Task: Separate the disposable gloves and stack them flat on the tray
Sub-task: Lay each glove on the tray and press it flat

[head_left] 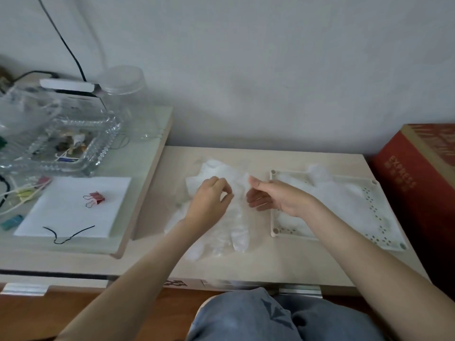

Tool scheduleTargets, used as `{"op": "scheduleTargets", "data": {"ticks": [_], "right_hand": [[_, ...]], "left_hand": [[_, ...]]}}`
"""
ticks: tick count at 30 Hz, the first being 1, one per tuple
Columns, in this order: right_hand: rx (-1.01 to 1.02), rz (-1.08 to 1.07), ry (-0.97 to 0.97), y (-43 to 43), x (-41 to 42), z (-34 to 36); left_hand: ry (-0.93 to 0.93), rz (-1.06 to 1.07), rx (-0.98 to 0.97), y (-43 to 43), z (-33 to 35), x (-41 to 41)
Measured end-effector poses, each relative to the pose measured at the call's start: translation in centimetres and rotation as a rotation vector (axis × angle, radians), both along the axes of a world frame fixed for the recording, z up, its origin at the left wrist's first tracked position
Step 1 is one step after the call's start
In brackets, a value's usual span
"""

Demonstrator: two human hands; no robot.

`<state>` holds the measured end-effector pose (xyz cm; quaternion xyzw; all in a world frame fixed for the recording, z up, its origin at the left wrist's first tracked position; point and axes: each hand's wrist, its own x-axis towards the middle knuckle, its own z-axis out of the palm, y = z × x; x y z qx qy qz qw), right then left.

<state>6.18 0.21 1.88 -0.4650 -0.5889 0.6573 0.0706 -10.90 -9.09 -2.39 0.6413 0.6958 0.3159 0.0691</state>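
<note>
A pile of clear disposable gloves (229,227) lies on the beige table, fingers pointing toward me. My left hand (209,200) rests on the pile with thumb and forefinger pinching a layer of plastic. My right hand (273,198) is just to its right, pinching the upper cuff edge of a glove between thumb and fingers. A cream perforated tray (379,232) sits to the right with at least one clear glove (327,190) lying flat on it.
A red cardboard box (418,173) stands at the right edge. On the raised shelf to the left are a glass dish (71,146), a clear jar (123,87), a white paper sheet (73,207) with a pink binder clip (94,198), and cables.
</note>
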Motion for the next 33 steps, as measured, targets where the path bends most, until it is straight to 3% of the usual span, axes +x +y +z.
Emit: {"op": "scheduleTargets", "data": {"ticks": [2,5,13,16,18,20,23,25,28,33], "right_hand": [[-0.183,-0.045,0.144,0.3,0.3,0.7],[-0.277,-0.087,0.324,0.7,1.2,1.5],[-0.114,-0.261,0.406,1.1,5.1,2.7],[-0.168,-0.423,0.519,1.2,6.6,2.6],[-0.188,-0.491,0.573,1.2,7.7,2.5],[-0.202,-0.528,0.595,1.2,8.7,2.4],[-0.225,-0.577,0.642,1.4,10.2,2.0],[-0.239,-0.620,0.686,1.6,11.1,1.6],[-0.237,-0.655,0.692,2.0,12.4,0.7],[-0.256,-0.606,0.569,4.0,14.8,0.1]], "left_hand": [[-0.025,-0.093,0.080,0.6,1.2,1.3],[-0.019,-0.263,0.125,1.4,2.2,3.3],[-0.141,-0.469,0.108,2.9,2.4,6.2],[-0.334,-0.244,0.120,3.1,3.1,7.2],[-0.574,0.056,0.073,3.8,3.1,7.6],[-0.885,0.217,-0.096,4.8,3.3,7.6],[-1.190,0.085,-0.369,6.4,3.3,7.9],[-1.277,-0.035,-0.385,7.1,3.2,8.7],[-1.307,-0.117,-0.294,8.0,3.3,10.2],[-1.140,-0.088,-0.311,9.8,3.3,11.0]]}}
